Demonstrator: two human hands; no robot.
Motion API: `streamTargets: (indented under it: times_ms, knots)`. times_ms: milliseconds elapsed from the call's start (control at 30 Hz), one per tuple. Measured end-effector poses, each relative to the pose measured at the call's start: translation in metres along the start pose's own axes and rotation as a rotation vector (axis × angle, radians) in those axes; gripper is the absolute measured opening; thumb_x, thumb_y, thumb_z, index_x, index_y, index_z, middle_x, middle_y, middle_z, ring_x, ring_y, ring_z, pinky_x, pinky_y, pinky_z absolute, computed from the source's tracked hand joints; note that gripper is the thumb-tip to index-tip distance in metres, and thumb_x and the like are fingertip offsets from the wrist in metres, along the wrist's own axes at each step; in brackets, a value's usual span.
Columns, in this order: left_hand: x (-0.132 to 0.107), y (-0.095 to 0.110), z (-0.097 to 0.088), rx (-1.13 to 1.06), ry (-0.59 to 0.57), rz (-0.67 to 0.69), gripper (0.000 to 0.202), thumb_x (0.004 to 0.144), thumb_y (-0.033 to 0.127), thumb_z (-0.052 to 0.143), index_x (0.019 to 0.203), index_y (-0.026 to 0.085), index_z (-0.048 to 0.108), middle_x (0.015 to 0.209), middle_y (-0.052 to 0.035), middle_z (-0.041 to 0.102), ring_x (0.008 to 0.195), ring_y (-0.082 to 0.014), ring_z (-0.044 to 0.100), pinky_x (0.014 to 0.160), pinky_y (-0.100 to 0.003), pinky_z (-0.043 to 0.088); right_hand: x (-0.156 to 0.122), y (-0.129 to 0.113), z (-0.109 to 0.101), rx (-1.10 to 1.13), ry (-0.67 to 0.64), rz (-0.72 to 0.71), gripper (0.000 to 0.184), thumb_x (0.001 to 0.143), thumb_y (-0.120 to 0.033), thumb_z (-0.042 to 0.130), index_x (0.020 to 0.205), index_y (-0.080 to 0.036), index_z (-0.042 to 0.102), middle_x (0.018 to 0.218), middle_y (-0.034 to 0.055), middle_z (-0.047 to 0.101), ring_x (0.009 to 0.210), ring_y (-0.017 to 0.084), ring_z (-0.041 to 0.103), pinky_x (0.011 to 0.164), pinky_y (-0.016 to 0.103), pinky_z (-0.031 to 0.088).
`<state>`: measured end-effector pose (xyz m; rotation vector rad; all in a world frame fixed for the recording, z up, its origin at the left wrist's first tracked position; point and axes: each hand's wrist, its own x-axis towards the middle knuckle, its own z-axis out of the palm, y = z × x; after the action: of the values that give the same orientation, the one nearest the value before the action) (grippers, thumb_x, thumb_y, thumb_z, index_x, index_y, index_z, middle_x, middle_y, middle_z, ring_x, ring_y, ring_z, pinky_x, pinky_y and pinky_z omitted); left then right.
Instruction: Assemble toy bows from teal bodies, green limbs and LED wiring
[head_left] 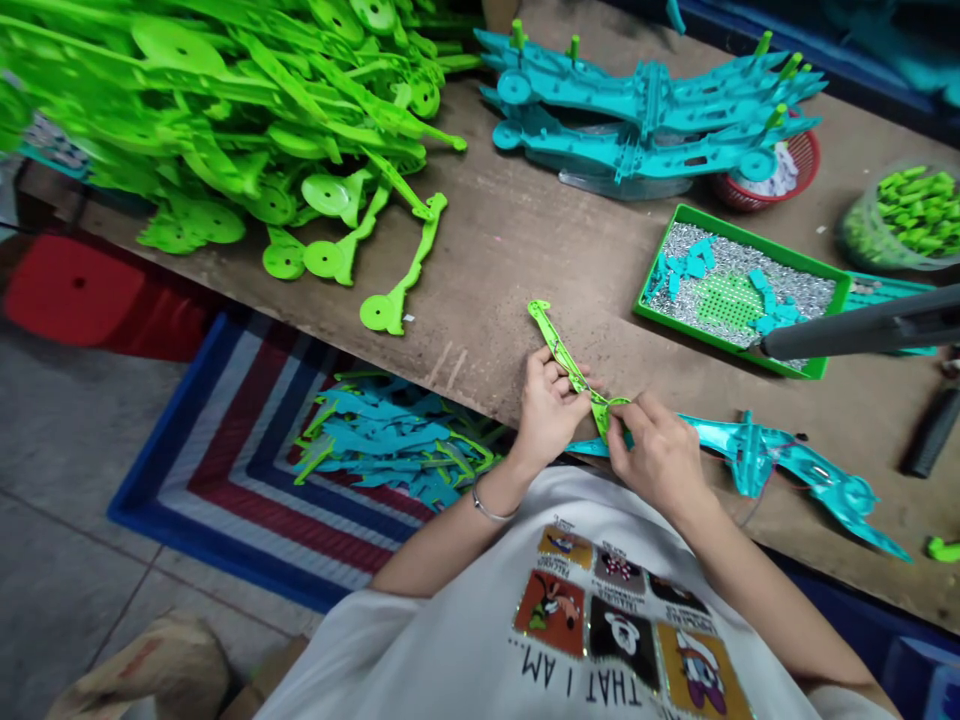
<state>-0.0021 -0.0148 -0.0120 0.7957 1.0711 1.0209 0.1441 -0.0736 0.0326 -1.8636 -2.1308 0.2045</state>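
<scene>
Left hand (553, 405) and right hand (660, 450) both pinch that lime-green plastic arm (559, 348) just right of center, so uneven pressure could honestly make it slip.

green strip (561, 354) is skinny plastic with a little hook at its far end; it's held at a slant by the left end of the turquoise piece (750, 455), can't tell if they're touching; turquoise piece is long, shiny, kinda wavy, raised crossbar, partly hidden

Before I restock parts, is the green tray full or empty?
Partly filled: the tray holds silvery bits and teal pieces, with green mesh showing between.
</scene>
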Motion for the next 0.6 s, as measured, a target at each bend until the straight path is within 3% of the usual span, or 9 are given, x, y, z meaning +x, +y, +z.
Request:
streamTargets:
  times_ms: [133, 267, 467, 600]
  knots:
    - [-0.001, 0.0, 0.001, 0.015, 0.003, 0.005, 0.061, 0.073, 0.01, 0.073, 0.122, 0.024, 0.038, 0.105, 0.0004, 0.063, 0.087, -0.0132, 0.074, 0.079, -0.027, 0.06, -0.013, 0.005, -0.007, 0.088, -0.043, -0.046, 0.018, 0.096, -0.021, 0.055, 0.104, -0.018, 0.07, 0.083, 0.0066, 0.066, 0.074, 0.019, 0.064, 0.064, 0.029, 0.048]
    - [-0.001, 0.0, 0.001, 0.028, 0.017, 0.009, 0.062, 0.073, 0.011, 0.072, 0.122, 0.024, 0.038, 0.104, 0.0008, 0.063, 0.087, -0.0133, 0.074, 0.08, -0.028, 0.06, -0.021, 0.016, -0.008, 0.252, -0.065, -0.051, 0.018, 0.096, -0.018, 0.053, 0.104, -0.018, 0.069, 0.087, 0.0075, 0.067, 0.081, 0.02, 0.067, 0.074, 0.031, 0.054]
    - [0.0, -0.001, 0.0, 0.046, 0.022, 0.017, 0.064, 0.073, 0.011, 0.073, 0.124, 0.024, 0.038, 0.105, 0.0003, 0.063, 0.087, -0.0133, 0.074, 0.082, -0.029, 0.06, -0.017, 0.029, -0.004, 0.282, 0.03, 0.134, 0.011, 0.093, -0.02, 0.059, 0.089, -0.018, 0.069, 0.083, 0.0061, 0.07, 0.077, 0.019, 0.068, 0.074, 0.031, 0.053]
    - [0.002, -0.003, -0.001, 0.066, 0.02, 0.009, 0.064, 0.074, 0.012, 0.073, 0.125, 0.024, 0.037, 0.107, -0.0004, 0.062, 0.088, -0.0137, 0.074, 0.082, -0.029, 0.061, -0.005, 0.028, -0.003, 0.312, 0.009, 0.278, 0.009, 0.084, -0.021, 0.067, 0.075, -0.019, 0.069, 0.072, 0.0025, 0.068, 0.065, 0.015, 0.065, 0.066, 0.027, 0.049]
